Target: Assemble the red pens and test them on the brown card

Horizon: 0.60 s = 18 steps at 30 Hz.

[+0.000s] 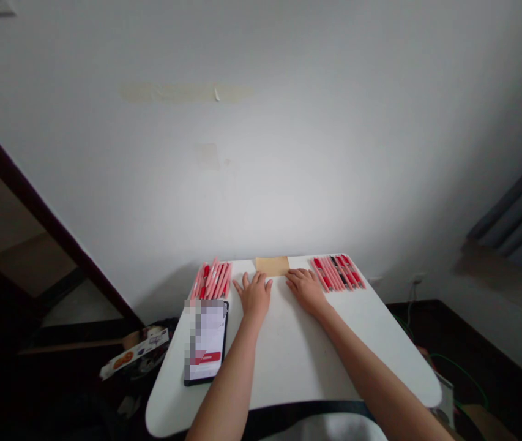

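Hands and tan card. The left hand point(256, 295), empty and spread wide, has its fingertips at the near left corner of the tan card point(272, 265), which lies just ahead, long axis running left–right. The right hand point(307, 291), flattened, fingers close together, seemingly empty, meets the card's right end. Neither is clearly nearer; pens point(336, 272) lie just right of the right hand.

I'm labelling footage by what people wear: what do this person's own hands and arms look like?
The left hand and right hand are bare, without gloves; both forearms show no sleeves, watch or bracelet. Rings are too small to tell.
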Each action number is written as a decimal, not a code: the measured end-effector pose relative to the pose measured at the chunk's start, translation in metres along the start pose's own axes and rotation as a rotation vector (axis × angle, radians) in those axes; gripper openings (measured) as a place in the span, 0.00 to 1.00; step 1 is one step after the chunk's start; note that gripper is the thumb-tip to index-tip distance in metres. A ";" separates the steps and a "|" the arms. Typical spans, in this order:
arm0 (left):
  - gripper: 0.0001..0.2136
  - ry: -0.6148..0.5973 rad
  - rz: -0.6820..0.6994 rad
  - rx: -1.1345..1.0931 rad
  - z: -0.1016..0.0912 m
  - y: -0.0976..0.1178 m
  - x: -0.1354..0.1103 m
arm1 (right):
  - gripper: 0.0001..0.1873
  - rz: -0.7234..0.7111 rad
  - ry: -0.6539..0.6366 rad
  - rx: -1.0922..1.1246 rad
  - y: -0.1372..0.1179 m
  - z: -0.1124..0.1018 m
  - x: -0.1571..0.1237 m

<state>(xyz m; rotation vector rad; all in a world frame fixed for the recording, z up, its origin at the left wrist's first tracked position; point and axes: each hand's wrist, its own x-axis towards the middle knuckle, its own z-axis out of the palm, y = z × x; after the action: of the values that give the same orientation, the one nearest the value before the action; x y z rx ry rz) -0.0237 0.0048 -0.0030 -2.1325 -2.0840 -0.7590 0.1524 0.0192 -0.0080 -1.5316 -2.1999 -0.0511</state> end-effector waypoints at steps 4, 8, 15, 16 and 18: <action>0.18 0.013 -0.006 0.010 0.001 -0.001 0.000 | 0.20 -0.016 0.014 -0.001 0.001 0.002 -0.002; 0.18 0.006 -0.024 0.012 0.003 -0.002 0.001 | 0.19 -0.020 0.022 -0.004 0.001 0.000 -0.003; 0.17 0.044 -0.029 0.010 0.002 0.000 0.000 | 0.19 0.050 0.071 -0.028 -0.004 -0.009 -0.005; 0.17 0.044 -0.024 0.011 0.001 0.001 0.000 | 0.20 0.072 0.077 -0.030 -0.004 -0.009 -0.006; 0.18 0.039 -0.014 0.012 0.001 0.003 -0.001 | 0.20 0.110 0.081 -0.027 -0.003 -0.009 -0.009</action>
<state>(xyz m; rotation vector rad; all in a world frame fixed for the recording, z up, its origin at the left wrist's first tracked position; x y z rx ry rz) -0.0204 0.0044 -0.0030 -2.0820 -2.0818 -0.7807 0.1556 0.0074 -0.0026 -1.6330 -2.0574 -0.1067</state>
